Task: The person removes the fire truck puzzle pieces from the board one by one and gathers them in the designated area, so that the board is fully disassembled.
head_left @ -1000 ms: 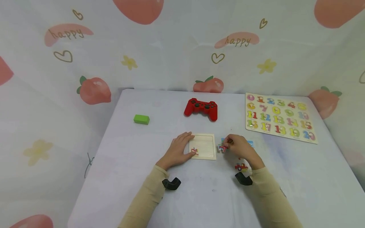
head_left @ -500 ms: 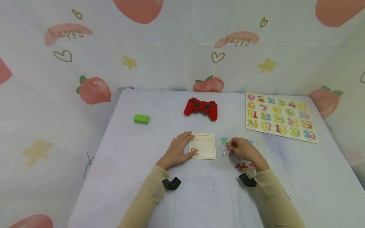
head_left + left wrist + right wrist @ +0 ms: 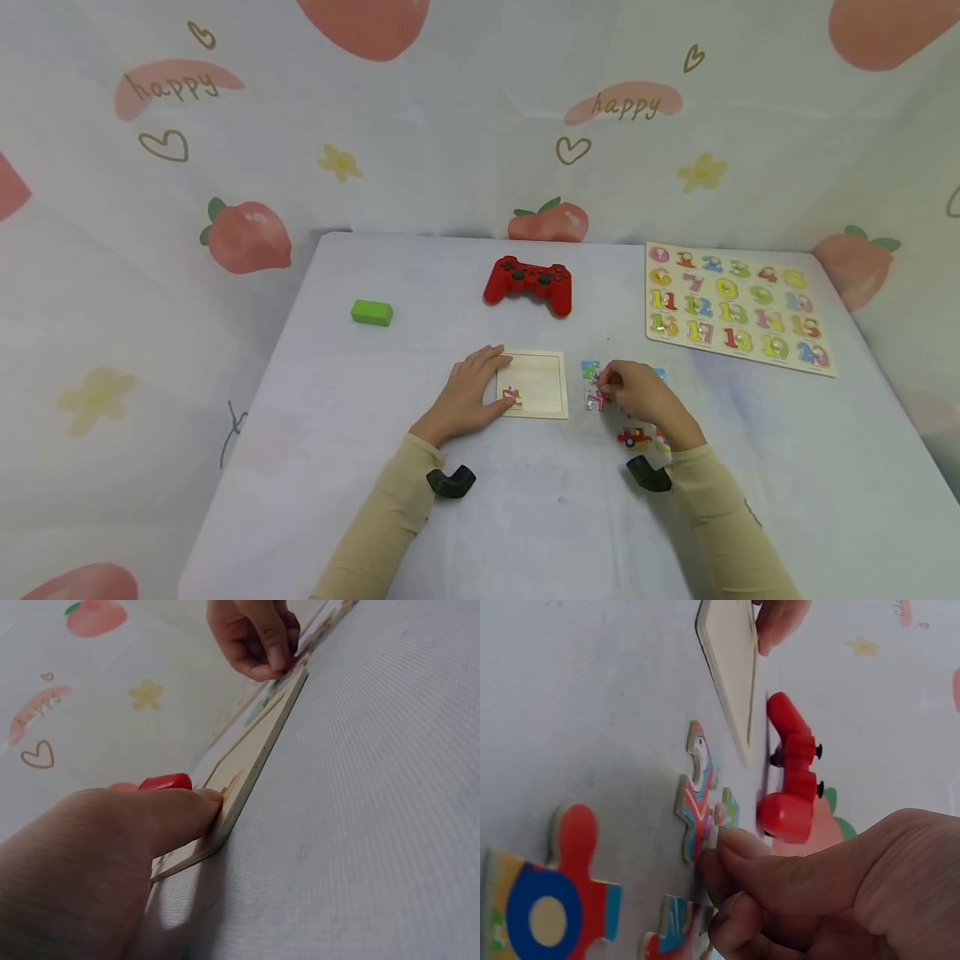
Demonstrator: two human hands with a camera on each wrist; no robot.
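Note:
My left hand (image 3: 468, 396) rests with extended fingers on the left edge of a square wooden puzzle tray (image 3: 543, 379). Its thumb touches a small jigsaw piece (image 3: 512, 395) in the tray's near left corner. To the right of the tray, my right hand (image 3: 645, 396) has curled fingers, thumb and index pinching the edge of a red, white and blue puzzle piece (image 3: 694, 796) low at the table. A green and blue puzzle piece (image 3: 589, 369) lies just beyond it. Nearer me is a puzzle piece with a red tractor (image 3: 634, 438). The right hand partly hides other pieces.
A red game controller (image 3: 529, 285) lies behind the tray. At the back right is a number puzzle board (image 3: 738, 308), and a green block (image 3: 372, 313) sits at left. A patterned cloth hangs behind the table.
Over the last second my right hand has shifted slightly right and the red, white and blue puzzle piece moved right, away from the tray. In the last half second little has changed; the left hand stays put.

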